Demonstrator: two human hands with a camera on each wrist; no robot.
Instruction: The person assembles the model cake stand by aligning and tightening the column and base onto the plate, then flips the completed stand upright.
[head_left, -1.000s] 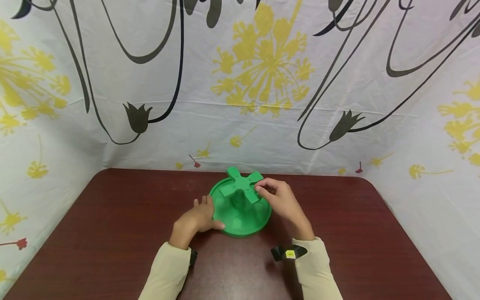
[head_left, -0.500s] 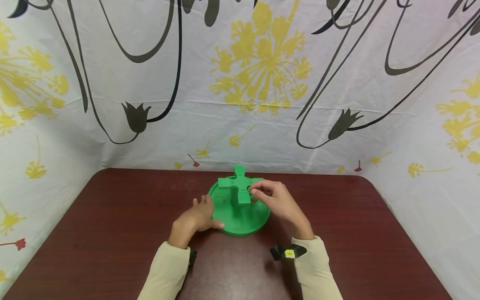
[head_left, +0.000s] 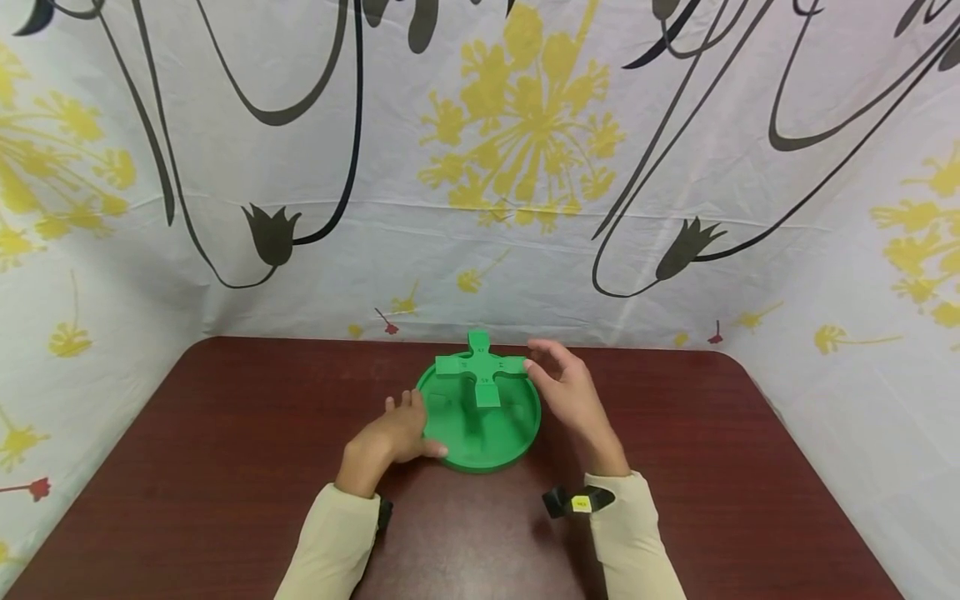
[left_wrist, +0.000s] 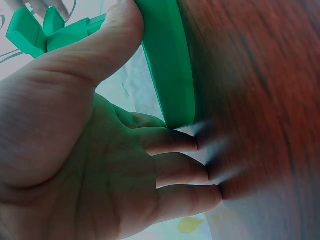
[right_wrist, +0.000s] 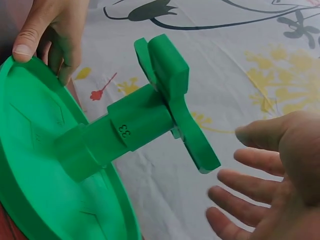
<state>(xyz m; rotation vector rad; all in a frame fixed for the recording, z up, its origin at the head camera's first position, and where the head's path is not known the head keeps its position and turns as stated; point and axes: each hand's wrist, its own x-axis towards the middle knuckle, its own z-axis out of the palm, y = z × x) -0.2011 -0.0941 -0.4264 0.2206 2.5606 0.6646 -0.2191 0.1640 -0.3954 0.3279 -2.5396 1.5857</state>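
Note:
A round green plastic tray [head_left: 487, 454] with a raised rim lies on the table. From its middle rises a post [right_wrist: 112, 135], with an embossed number in the right wrist view. A four-armed green cross [head_left: 480, 365] sits on top of the post. My left hand [head_left: 393, 432] holds the tray's left edge, thumb on the rim and the other fingers along the outside, fingertips near the tabletop in the left wrist view. To the right of the cross, my right hand [head_left: 567, 396] has its fingers spread and holds nothing. In the right wrist view a gap separates them.
The dark red-brown table [head_left: 240, 467] has rounded far corners. White cloth [head_left: 360, 275] with yellow and grey flower prints hangs behind and at both sides. Each forearm wears a light sleeve and a dark wrist strap [head_left: 577, 502].
The cross has turned so its arms point forward, back and sideways. My right hand has come off the cross, drawn back to the right and opened its fingers. The left hand keeps its place.

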